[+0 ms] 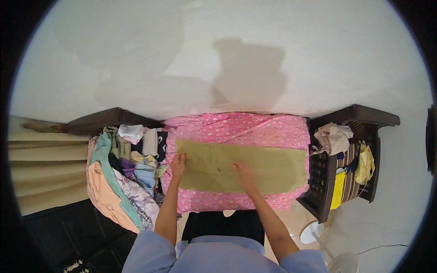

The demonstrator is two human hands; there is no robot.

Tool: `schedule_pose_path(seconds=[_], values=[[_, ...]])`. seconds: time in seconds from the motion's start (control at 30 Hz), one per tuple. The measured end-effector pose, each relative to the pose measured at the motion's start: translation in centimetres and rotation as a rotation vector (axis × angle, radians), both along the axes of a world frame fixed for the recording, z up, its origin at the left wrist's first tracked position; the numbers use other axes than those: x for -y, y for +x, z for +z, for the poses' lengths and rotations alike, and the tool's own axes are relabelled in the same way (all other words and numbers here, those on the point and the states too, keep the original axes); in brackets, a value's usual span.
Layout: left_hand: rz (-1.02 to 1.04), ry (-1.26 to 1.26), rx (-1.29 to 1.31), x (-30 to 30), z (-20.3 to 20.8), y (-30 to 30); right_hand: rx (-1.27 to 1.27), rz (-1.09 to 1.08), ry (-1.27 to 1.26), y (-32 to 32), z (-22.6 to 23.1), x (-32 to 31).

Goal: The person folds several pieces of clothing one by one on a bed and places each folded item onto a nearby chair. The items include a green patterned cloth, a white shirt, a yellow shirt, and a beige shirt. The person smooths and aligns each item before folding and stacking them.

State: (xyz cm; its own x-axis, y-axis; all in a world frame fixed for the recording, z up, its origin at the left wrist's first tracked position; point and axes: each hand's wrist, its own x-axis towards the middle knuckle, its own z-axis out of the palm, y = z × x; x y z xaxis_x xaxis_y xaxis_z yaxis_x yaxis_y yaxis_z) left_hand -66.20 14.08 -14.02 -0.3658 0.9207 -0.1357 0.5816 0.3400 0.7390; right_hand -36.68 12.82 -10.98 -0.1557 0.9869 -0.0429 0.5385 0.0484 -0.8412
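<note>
An olive-green garment lies spread flat across a pink patterned cloth that covers a table. My left hand grips the garment's left edge. My right hand presses flat on the garment near its middle, fingers apart. Both forearms come in from the lower edge.
A heap of mixed clothes fills a dark wooden chair on the left. On the right stands another dark wooden chair with beige, yellow and striped garments. A white wall rises behind the table. A white fan base sits on the floor at lower right.
</note>
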Motion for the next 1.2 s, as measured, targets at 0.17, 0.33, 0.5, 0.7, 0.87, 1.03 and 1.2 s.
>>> schedule_pose_path(seconds=[0.17, 0.33, 0.5, 0.7, 0.87, 1.03, 1.2], values=[[-0.036, -0.155, 0.210, -1.5, -0.1, 0.0, -0.193, -0.389, -0.330, -10.4, 0.6, -2.3], [-0.341, -0.442, 0.634, -1.0, 2.2, -2.9, -0.475, -0.327, -0.398, -10.1, -3.1, -2.8], [-0.436, -0.161, 0.772, 1.8, 3.9, -3.3, -0.551, -0.368, -0.418, -9.1, -3.9, -2.2], [-0.485, -0.290, 0.470, 1.4, 2.3, -4.7, -0.535, -0.163, -0.457, -9.3, -2.2, -1.9], [-0.406, -0.059, 0.354, 1.5, 3.2, -3.7, -0.567, -0.296, -0.429, -8.7, -2.5, -1.8], [-0.315, -0.287, 0.304, 3.3, -1.5, -5.5, -0.588, -0.280, -0.405, -9.7, -2.0, -1.4], [-0.201, -0.472, 0.577, 3.0, 0.7, -5.2, -0.407, -0.107, -0.204, -8.8, -4.7, -0.8]])
